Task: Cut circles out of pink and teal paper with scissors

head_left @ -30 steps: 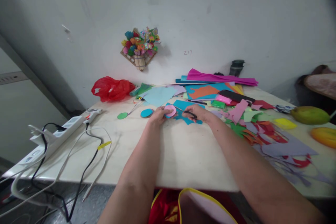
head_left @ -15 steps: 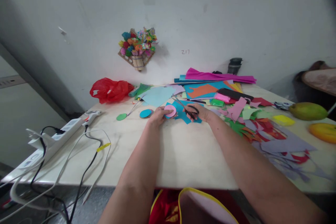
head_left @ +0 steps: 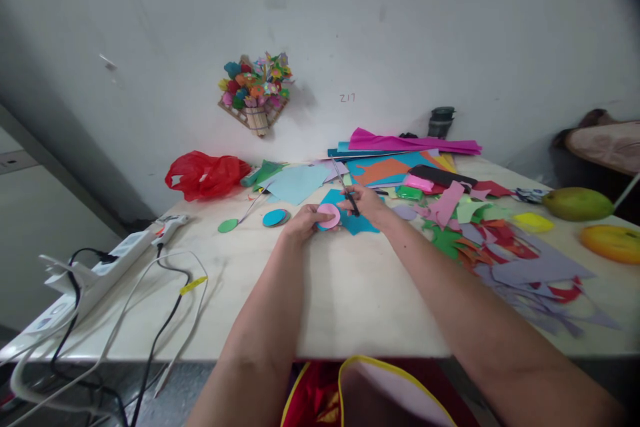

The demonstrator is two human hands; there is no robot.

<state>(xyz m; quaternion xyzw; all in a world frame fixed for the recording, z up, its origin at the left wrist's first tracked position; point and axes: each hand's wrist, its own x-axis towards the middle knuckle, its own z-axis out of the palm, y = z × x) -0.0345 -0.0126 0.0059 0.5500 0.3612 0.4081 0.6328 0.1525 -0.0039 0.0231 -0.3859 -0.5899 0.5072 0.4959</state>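
Near the middle of the table, my left hand pinches a pink paper circle, with blue paper showing under its edge. Just to the right, my right hand holds scissors with dark handles, their blades pointing up and away. A jagged blue paper sheet lies beneath the scissors and my right hand. Blue paper circles are stacked left of my left hand, and a green circle lies farther left. A pale lilac circle rests right of my right hand.
A red plastic bag sits at the back left, above a power strip with cables. Coloured sheets and a black phone are at the back. Paper scraps and yellow-green fruit lie at the right.
The scissors have swung more upright in my right hand, which has risen slightly from the blue sheet. The pink circle in my left hand has shifted slightly, and the whole view has moved a little.
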